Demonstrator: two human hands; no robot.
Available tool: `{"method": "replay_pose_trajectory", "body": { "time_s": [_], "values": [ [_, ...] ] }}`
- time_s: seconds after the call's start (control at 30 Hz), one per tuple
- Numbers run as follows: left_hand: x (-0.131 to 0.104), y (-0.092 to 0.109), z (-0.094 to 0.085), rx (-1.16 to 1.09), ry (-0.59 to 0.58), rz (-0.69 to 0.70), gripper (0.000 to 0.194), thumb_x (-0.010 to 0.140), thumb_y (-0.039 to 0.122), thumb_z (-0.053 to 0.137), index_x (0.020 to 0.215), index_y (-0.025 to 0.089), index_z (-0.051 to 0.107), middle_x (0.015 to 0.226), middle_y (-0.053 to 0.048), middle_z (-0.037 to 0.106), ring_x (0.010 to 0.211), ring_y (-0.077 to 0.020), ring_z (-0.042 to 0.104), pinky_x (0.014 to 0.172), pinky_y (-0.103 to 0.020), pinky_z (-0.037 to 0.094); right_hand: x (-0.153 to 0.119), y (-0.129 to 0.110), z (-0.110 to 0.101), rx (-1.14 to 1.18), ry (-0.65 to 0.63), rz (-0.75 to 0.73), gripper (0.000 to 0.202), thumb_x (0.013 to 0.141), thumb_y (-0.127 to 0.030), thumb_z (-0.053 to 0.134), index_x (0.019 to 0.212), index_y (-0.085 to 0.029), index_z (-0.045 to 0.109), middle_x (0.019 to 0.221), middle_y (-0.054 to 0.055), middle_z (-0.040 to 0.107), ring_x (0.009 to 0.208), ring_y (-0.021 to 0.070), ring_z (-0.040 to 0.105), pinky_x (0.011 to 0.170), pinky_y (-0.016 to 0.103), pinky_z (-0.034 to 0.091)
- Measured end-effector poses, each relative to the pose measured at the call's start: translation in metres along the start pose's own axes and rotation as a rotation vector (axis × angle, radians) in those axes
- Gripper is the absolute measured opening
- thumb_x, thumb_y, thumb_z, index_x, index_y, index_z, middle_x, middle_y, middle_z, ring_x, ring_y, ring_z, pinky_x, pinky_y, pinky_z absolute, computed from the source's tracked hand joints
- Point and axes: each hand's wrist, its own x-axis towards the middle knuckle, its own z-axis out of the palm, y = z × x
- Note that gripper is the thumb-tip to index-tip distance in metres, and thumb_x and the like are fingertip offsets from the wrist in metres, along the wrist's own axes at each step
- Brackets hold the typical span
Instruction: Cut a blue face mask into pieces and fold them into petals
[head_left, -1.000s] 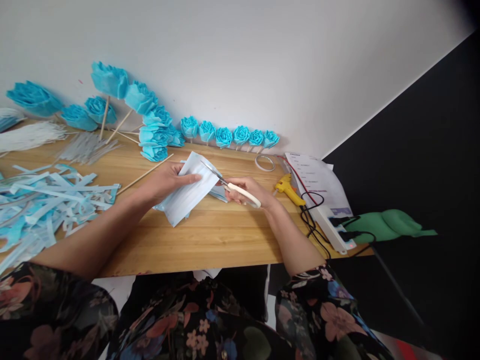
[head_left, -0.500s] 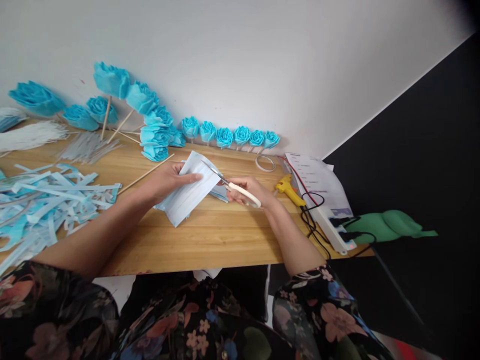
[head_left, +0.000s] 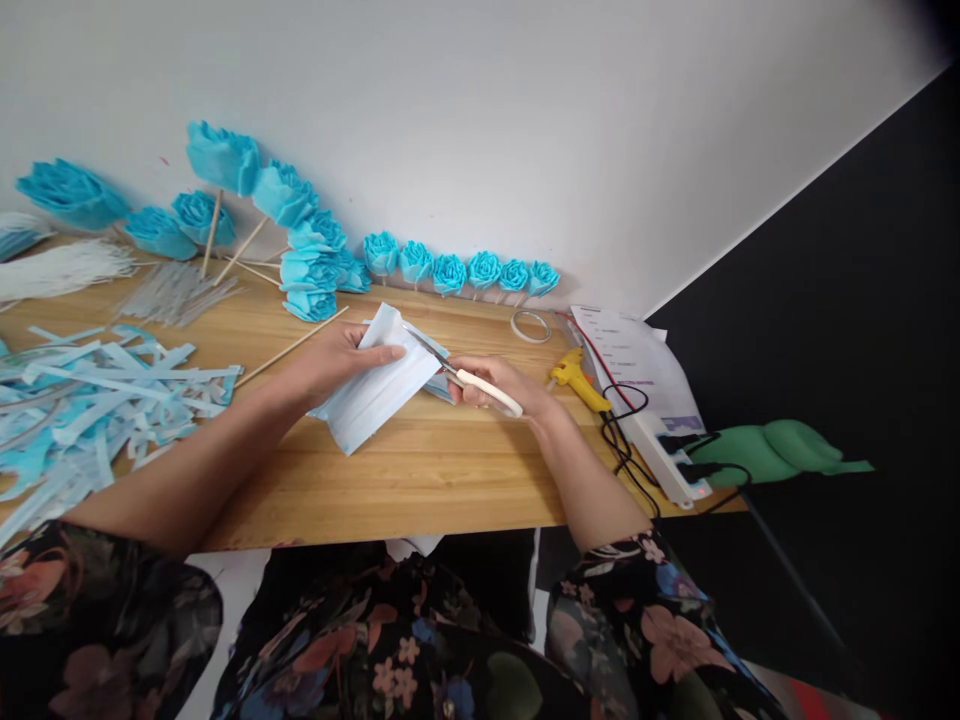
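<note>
My left hand (head_left: 349, 358) pinches a pale blue pleated face mask sheet (head_left: 373, 400), thumb on top, and holds it tilted above the table. In my right hand (head_left: 499, 380) is a pair of scissors (head_left: 480, 388) with white handles. Their blades lie across the upper right part of the sheet, pointing up and left. More light blue sheet material (head_left: 441, 386) shows behind the sheet, close to my right fingers; how much of it there is stays hidden.
Cut blue and white strips (head_left: 127, 390) heap at left. Blue flowers (head_left: 450, 274) line the wall, some on sticks. A tape roll (head_left: 531, 326), yellow glue gun (head_left: 577, 380), power strip (head_left: 675, 480) with cables and green bottle-like object (head_left: 780, 450) are at right.
The scissors have closed further on the sheet, and a cut now separates its upper right edge from the rest. Both hands stay almost in place.
</note>
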Motion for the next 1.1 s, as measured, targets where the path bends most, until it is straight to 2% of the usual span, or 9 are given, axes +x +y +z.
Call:
{"method": "replay_pose_trajectory", "body": {
  "time_s": [0.13,0.3,0.53,0.67,0.83,1.1],
  "values": [
    [0.0014,-0.0039,-0.0015,0.026,-0.014,0.002,0.045,0.071,0.054,0.074,0.092,0.014,0.075,0.088,-0.011,0.074,0.066,-0.0205,0.063,0.056,-0.027,0.045,0.0002,-0.0039,0.0039,-0.024,-0.012,0.015,0.033,0.076,-0.041,0.070,0.093,-0.015,0.061,0.077,0.000,0.057,0.061,0.0077,0.041,0.053,0.022,0.032],
    [0.0003,-0.0035,-0.0017,0.065,-0.046,0.008,0.045,0.071,0.053,0.075,0.097,0.016,0.075,0.087,-0.009,0.075,0.067,-0.0212,0.064,0.057,-0.027,0.045,0.0020,-0.0016,0.0064,-0.057,-0.010,-0.014,0.035,0.080,-0.047,0.069,0.092,-0.015,0.057,0.075,-0.001,0.054,0.060,0.0075,0.039,0.052,0.022,0.031],
    [-0.0019,0.0027,0.0012,0.034,-0.071,-0.018,0.042,0.072,0.053,0.074,0.092,0.016,0.075,0.085,-0.010,0.074,0.063,-0.0207,0.063,0.054,-0.026,0.043,0.0019,-0.0048,0.0078,-0.048,0.002,0.004,0.046,0.074,-0.054,0.072,0.093,-0.014,0.058,0.075,-0.001,0.056,0.059,0.0068,0.041,0.051,0.022,0.033],
    [-0.0019,0.0014,0.0007,0.026,-0.064,-0.034,0.042,0.072,0.054,0.074,0.090,0.016,0.074,0.082,-0.009,0.074,0.059,-0.0191,0.061,0.052,-0.026,0.042,0.0016,-0.0066,0.0088,-0.036,0.006,0.013,0.045,0.073,-0.054,0.074,0.090,-0.016,0.057,0.074,-0.001,0.057,0.058,0.0064,0.041,0.050,0.022,0.033],
    [-0.0011,-0.0017,0.0005,0.008,-0.075,-0.023,0.044,0.073,0.055,0.074,0.092,0.015,0.074,0.084,-0.010,0.074,0.060,-0.0190,0.062,0.052,-0.026,0.044,0.0018,-0.0075,0.0097,-0.043,0.001,-0.001,0.044,0.074,-0.054,0.074,0.089,-0.015,0.058,0.074,-0.002,0.057,0.057,0.0057,0.041,0.050,0.021,0.034],
    [-0.0019,-0.0013,0.0000,0.016,-0.077,-0.029,0.045,0.073,0.055,0.073,0.095,0.016,0.074,0.083,-0.010,0.075,0.060,-0.0202,0.063,0.052,-0.026,0.045,0.0036,-0.0046,0.0106,0.002,0.031,-0.001,0.052,0.068,-0.060,0.078,0.083,-0.015,0.056,0.069,-0.002,0.056,0.052,0.0046,0.041,0.043,0.021,0.029]
  ]
}}
